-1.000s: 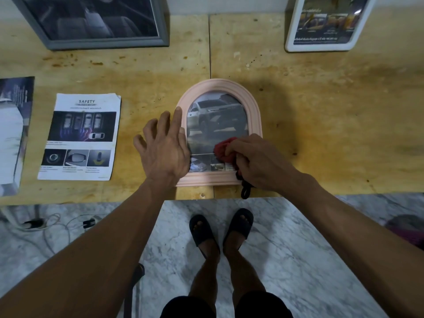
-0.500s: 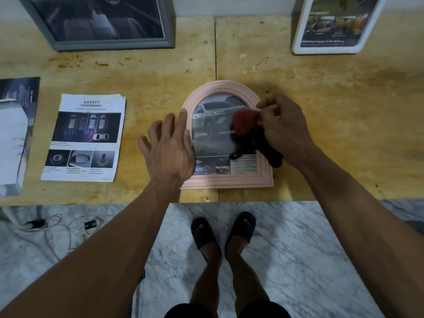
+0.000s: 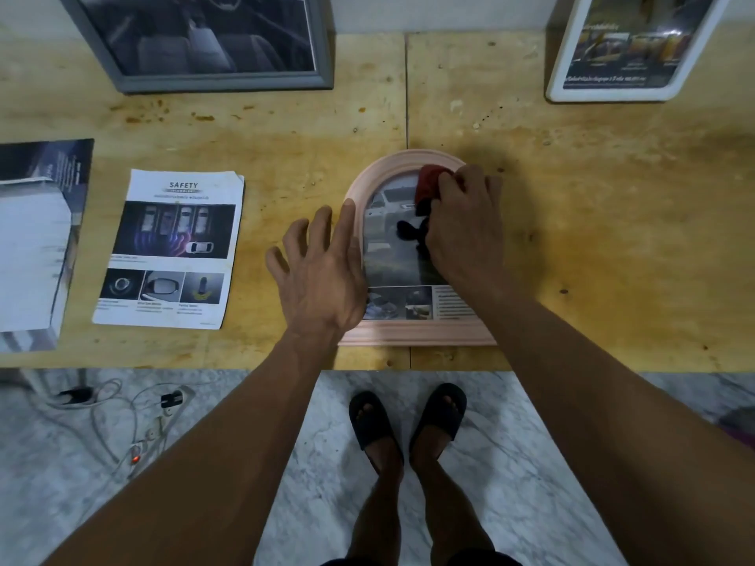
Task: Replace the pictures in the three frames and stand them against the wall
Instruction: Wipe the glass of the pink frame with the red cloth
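Head view: the arched pink frame [image 3: 416, 332] lies flat on the bench [image 3: 613, 239], glass up, its long axis running from the bench's near edge toward the wall, arch end away from the person. The left hand [image 3: 322, 275] is open, fingers spread, pressing on the frame's left rail and the bench beside it. The right hand [image 3: 461, 222] is closed around a red cloth [image 3: 429, 185] with a dark part trailing below, on the upper right of the glass near the arch. Both hands are on the frame; the right covers its far end, the left its near-left side. Lifting it to stand will probably mean tipping the arch end up toward the wall.

Three frames are in view: the pink one flat, a grey frame [image 3: 220, 81] and a white frame [image 3: 613, 93] already leaning at the wall. Two loose prints lie to the left: a safety sheet [image 3: 171, 247] and a dark brochure [image 3: 36, 239].
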`<state>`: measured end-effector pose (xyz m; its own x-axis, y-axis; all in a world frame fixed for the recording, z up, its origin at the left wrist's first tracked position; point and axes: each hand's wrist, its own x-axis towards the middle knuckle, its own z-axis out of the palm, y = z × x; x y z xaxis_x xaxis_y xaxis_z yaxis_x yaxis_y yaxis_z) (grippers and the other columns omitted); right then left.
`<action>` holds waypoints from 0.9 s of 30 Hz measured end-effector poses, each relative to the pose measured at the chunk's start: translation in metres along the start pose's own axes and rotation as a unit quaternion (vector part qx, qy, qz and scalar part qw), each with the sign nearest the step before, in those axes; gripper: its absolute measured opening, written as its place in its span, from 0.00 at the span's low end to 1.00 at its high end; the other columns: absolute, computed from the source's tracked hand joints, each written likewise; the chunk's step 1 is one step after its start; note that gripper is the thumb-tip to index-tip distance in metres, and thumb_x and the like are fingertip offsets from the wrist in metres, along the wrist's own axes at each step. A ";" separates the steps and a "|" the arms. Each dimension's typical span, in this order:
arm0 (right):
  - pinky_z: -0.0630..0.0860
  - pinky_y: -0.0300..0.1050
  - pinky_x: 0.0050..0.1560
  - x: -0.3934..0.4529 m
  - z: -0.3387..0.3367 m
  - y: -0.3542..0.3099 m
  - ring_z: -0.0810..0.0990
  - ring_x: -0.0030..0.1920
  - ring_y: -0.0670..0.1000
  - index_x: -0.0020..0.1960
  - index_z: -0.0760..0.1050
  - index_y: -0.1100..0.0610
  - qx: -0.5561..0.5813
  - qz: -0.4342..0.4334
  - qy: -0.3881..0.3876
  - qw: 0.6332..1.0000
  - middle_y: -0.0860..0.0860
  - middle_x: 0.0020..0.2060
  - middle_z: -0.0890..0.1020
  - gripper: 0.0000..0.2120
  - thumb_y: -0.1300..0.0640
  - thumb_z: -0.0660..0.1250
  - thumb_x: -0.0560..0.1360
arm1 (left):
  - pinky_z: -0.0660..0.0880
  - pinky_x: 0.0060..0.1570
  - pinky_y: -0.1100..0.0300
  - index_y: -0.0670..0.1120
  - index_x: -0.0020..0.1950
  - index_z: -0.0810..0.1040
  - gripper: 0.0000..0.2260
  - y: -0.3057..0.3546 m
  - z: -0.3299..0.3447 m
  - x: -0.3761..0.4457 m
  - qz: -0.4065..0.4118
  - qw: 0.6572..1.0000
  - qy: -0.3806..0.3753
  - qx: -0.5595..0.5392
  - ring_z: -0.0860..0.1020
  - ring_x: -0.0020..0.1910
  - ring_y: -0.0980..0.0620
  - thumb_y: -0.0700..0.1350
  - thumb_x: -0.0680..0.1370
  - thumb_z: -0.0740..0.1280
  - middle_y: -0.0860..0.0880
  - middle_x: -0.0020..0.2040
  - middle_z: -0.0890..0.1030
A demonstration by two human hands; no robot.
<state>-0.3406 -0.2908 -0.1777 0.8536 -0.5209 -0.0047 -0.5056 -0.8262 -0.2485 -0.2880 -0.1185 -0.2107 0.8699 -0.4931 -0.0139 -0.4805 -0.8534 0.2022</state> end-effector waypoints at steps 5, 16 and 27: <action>0.64 0.53 0.65 0.010 0.004 -0.023 0.68 0.63 0.62 0.62 0.74 0.61 0.041 -0.001 -0.002 0.999 0.58 0.61 0.74 0.21 0.52 0.55 0.75 | 0.62 0.63 0.37 0.58 0.78 0.58 0.21 -0.002 0.002 0.001 0.003 1.000 -0.002 -0.005 0.61 0.72 0.43 0.55 0.84 0.49 0.51 0.75 0.65; 0.67 0.54 0.55 -0.030 0.016 -0.029 0.73 0.53 0.62 0.54 0.76 0.62 0.001 -0.136 -0.048 0.989 0.60 0.52 0.77 0.17 0.54 0.57 0.73 | 0.61 0.63 0.39 0.60 0.78 0.58 0.21 -0.004 -0.001 0.001 0.006 1.000 0.003 -0.011 0.62 0.71 0.44 0.54 0.84 0.48 0.53 0.74 0.65; 0.64 0.54 0.54 -0.057 0.016 -0.003 0.71 0.51 0.60 0.49 0.75 0.63 -0.089 -0.009 -0.004 0.996 0.59 0.47 0.77 0.10 0.63 0.59 0.71 | 0.61 0.63 0.37 0.59 0.78 0.59 0.20 -0.004 0.003 0.000 0.006 1.000 0.008 -0.015 0.62 0.70 0.43 0.54 0.84 0.51 0.52 0.73 0.65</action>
<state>-0.3859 -0.2548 -0.1917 0.8633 -0.5046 -0.0099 -0.5039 -0.8606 -0.0732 -0.2859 -0.1153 -0.2145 0.8654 -0.5011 0.0047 -0.4883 -0.8412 0.2320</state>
